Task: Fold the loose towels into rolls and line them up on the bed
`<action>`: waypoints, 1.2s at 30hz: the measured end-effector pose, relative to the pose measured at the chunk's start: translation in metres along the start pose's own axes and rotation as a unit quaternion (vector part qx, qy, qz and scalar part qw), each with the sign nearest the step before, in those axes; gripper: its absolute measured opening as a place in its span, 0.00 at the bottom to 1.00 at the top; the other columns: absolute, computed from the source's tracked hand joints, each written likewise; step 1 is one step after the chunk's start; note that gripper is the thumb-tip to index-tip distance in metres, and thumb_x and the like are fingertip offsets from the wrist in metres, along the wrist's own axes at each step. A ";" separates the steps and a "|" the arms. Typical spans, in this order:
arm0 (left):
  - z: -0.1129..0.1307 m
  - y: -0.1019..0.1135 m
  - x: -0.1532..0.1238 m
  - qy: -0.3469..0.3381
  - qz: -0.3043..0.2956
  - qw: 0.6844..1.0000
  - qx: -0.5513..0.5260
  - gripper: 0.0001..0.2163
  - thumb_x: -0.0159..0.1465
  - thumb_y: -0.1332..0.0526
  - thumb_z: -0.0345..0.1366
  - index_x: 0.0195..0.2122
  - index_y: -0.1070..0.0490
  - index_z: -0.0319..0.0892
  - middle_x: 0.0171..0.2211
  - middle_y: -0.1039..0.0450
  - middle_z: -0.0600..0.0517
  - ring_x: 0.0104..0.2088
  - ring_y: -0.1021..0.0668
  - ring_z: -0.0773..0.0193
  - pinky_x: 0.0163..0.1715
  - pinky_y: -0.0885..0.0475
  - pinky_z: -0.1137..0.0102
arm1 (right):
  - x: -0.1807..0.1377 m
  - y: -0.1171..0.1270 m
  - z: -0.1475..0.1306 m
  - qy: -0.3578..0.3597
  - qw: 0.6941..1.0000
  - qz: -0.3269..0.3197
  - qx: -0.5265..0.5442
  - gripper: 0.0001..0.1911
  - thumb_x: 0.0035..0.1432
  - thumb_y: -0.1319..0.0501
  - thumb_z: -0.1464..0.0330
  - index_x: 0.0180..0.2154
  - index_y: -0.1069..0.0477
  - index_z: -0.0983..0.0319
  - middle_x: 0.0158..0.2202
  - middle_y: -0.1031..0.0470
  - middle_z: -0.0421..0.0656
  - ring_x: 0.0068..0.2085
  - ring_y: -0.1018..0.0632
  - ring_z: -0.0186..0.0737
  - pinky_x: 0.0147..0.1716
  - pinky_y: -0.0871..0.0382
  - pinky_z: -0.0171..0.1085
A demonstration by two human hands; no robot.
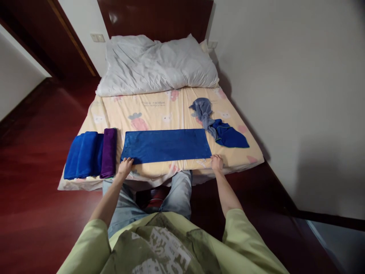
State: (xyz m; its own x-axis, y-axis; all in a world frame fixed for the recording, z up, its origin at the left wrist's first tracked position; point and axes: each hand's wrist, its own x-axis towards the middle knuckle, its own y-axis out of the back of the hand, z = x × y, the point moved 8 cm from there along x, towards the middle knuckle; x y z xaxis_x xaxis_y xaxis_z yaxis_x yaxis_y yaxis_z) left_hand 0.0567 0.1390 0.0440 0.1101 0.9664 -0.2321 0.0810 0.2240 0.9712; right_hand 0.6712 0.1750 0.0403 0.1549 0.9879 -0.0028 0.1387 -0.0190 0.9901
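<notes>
A blue towel point(167, 145) lies flat as a long rectangle on the bed, right in front of me. At its near left corner, my left hand point(126, 166) has its fingers closed on the edge. The near right corner is pinched by my right hand point(217, 162). Left of this towel stands a rolled or folded purple towel point(108, 153), with several folded blue towels point(82, 155) beside it. To the right, a crumpled grey towel point(203, 110) touches a crumpled blue cloth point(230, 134) with a light green edge.
The bed point(154, 110) has a pale yellow printed sheet, and its near edge is at my knees. A bunched white quilt point(159, 66) lies across the head end, below a dark wooden headboard point(156, 19). A white wall point(299, 95) runs along the right side.
</notes>
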 end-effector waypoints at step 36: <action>0.060 0.003 0.059 0.108 0.194 0.949 -0.224 0.30 0.74 0.50 0.45 0.75 0.43 0.43 0.78 0.58 0.47 0.78 0.55 0.45 0.75 0.60 0.44 | 0.187 -0.043 -0.112 -0.074 0.994 -0.081 0.015 0.38 0.76 0.59 0.54 0.76 0.56 0.69 0.79 0.61 0.53 0.78 0.56 0.51 0.75 0.63 0.57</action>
State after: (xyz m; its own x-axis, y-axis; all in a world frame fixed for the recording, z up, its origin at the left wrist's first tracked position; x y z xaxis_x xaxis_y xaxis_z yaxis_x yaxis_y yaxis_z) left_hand 0.1231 0.1896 0.0301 -0.1639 0.9794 0.1176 -0.3595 -0.1704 0.9174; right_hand 0.5850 0.3782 0.0125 0.2694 0.9451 -0.1849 0.2030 0.1320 0.9702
